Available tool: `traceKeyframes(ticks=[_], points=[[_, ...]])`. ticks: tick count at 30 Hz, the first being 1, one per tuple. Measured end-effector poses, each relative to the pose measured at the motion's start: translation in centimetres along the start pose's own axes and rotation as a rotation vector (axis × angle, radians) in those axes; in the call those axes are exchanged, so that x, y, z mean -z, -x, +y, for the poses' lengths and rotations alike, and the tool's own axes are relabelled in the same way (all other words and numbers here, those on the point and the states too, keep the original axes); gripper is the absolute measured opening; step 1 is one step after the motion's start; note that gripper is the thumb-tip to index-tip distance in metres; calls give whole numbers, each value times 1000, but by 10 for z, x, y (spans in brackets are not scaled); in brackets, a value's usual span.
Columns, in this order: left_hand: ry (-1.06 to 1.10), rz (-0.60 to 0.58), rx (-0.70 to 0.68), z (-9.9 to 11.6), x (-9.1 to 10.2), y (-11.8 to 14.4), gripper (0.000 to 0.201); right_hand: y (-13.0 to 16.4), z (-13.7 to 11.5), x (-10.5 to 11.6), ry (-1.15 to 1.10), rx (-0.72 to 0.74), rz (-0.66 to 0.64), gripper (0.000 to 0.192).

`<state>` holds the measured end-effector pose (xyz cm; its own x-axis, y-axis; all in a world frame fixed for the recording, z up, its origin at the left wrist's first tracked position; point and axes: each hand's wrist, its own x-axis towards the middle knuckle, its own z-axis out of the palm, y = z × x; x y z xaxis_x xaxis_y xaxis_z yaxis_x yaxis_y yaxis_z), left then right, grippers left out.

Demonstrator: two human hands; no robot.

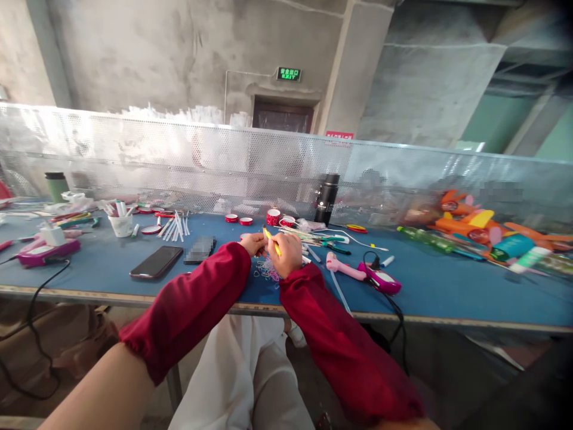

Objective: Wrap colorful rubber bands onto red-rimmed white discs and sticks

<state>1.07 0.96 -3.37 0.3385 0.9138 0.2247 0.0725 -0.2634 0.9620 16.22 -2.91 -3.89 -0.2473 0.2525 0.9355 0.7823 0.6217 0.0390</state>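
Note:
Over the blue table, my right hand is closed around a slim yellow pen-like tool, its kind not clear. My left hand meets it with fingers pinched together; whatever they hold is too small to make out. A loose pile of small pale and pink loops lies under the hands. Just behind them stand red tape rolls. Right of my right hand are several thin sticks and dark-green-handled pliers.
Two phones, one black, lie left of my hands. A white cup of pens stands further left. To the right are a pink-and-purple corded device, a black bottle and orange toy planes. A perforated metal screen borders the back.

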Motion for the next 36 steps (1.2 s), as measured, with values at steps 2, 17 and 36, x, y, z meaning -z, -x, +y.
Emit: traceKeyframes(ticks=[2, 17, 36], points=[[5, 5, 2, -1, 0, 0, 24, 0, 1, -1, 8, -25, 33, 10], [7, -12, 6, -4, 1, -4, 28, 1, 2, -2, -3, 5, 25, 11], [31, 2, 16, -2, 0, -2, 24, 0, 2, -1, 4, -2, 28, 9]])
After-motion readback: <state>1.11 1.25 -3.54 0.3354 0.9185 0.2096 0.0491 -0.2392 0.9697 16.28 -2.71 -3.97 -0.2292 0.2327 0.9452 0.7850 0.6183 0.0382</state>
